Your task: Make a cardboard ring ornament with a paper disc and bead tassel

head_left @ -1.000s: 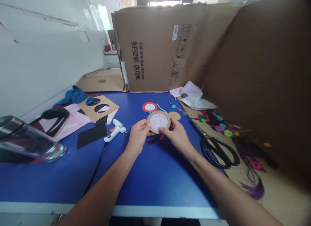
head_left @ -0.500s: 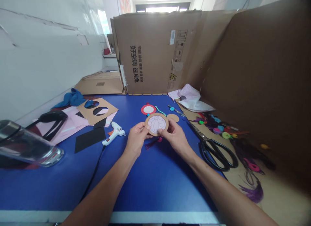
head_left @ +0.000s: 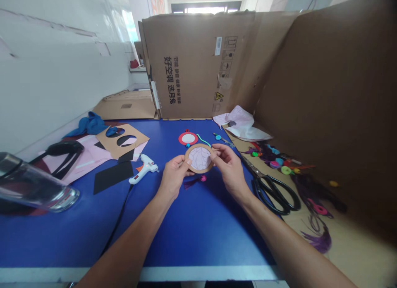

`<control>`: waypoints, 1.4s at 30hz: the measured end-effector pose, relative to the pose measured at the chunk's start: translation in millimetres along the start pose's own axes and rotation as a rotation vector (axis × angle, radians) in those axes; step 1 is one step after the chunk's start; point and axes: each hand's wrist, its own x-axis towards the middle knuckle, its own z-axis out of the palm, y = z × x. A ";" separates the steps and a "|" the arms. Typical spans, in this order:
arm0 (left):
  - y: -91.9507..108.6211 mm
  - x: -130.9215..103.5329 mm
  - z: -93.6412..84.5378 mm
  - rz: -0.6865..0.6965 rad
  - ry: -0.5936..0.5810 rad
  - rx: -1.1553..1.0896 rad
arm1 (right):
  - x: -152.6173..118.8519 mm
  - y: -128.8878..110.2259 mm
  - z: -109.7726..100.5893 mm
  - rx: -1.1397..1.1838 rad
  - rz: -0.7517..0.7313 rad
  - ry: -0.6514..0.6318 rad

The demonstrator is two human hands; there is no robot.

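Between both hands, above the blue table, is a round brown cardboard frame (head_left: 200,170) with pale lilac line-patterned material (head_left: 199,158) filling its middle. My left hand (head_left: 174,174) pinches the left rim, thumb on the front. At the right rim my right hand (head_left: 228,166) is closed, its thumb over the front edge and its fingers behind. Just beyond lie a red ring with a white centre (head_left: 187,138) and a green cord (head_left: 203,140). A pink bead (head_left: 203,178) with a dark purple tassel (head_left: 191,183) shows below the frame.
A white glue gun (head_left: 144,169), black sheet (head_left: 113,177) and cardboard with round holes (head_left: 124,151) lie left, beside a glass bottle (head_left: 40,189). Large black-handled scissors (head_left: 274,189), a compass (head_left: 223,139) and colourful tassels (head_left: 282,164) are right. Cardboard walls (head_left: 198,69) stand behind.
My right hand has shifted up along the frame's right rim, and its thumb has moved off the lower front. The tan disc behind is now hidden. My left hand keeps its grip.
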 end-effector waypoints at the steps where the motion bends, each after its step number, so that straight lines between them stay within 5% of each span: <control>1: 0.0 -0.2 0.0 -0.002 -0.001 0.000 | -0.1 -0.2 0.0 -0.001 -0.008 0.008; 42: -0.4 -2.4 -0.8 -0.016 0.003 -0.020 | -2.7 0.0 -1.1 0.057 0.048 0.082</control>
